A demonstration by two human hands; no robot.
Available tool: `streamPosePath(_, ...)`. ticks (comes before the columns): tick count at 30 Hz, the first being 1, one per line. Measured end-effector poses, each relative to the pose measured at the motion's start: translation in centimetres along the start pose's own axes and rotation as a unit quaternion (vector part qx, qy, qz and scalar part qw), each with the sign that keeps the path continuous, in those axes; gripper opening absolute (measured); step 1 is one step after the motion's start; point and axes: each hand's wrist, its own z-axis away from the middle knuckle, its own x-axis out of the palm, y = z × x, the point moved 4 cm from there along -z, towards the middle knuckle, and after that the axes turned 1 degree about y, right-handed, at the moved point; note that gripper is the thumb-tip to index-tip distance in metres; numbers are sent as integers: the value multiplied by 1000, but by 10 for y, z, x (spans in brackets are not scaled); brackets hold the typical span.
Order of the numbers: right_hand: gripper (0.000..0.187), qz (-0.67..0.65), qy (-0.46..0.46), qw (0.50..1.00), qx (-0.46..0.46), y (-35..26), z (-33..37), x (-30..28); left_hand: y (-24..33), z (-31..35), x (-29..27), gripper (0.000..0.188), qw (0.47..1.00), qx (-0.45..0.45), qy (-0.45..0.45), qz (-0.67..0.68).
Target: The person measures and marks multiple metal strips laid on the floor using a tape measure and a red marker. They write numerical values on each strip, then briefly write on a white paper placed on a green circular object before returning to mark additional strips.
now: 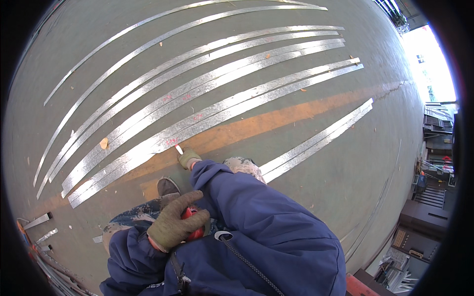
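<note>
My right hand (189,159), in an olive work glove, reaches forward and grips a white marker pen (178,149) with a red tip. The tip is at the near edge of a galvanized metal strip (217,120), beside small red handwritten marks. My left hand (174,223), in a matching glove, is held close to my body. Its fingers curl round a red rounded object (196,233), mostly hidden by the glove, so its kind is unclear.
Several long metal strips (197,55) lie roughly parallel across the green floor (296,197). Another pair of strips (321,140) lies to the right. An orange painted line (256,126) crosses the floor. Dry leaves (103,143) are scattered about. Racks and dark cabinets (419,222) stand at the right.
</note>
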Motion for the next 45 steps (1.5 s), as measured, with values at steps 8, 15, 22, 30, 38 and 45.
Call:
streamPosePath(8, 43, 26, 3, 1000, 0, 4, -6, 1, -10, 2, -6, 57, 990, 95, 16, -98)
streamPosePath(15, 26, -30, -25, 998, 42, 76, -69, -29, 4, -15, 2, 69, 996, 67, -22, -53)
streamPosePath(22, 33, -135, -94, 986, 35, 13, 4, -10, -24, -1, 0, 70, 998, 45, 7, -32)
streamPosePath(30, 44, -126, -99, 986, 35, 11, 10, -19, -21, -7, 5, 74, 999, 45, 8, -27)
streamPosePath(38, 38, -130, -88, 987, 42, 8, 11, -20, -20, -11, 5, 75, 997, 53, -2, -48)
streamPosePath(45, 36, -127, -79, 988, 33, 13, 5, -17, -20, -11, 4, 76, 997, 44, -5, -61)
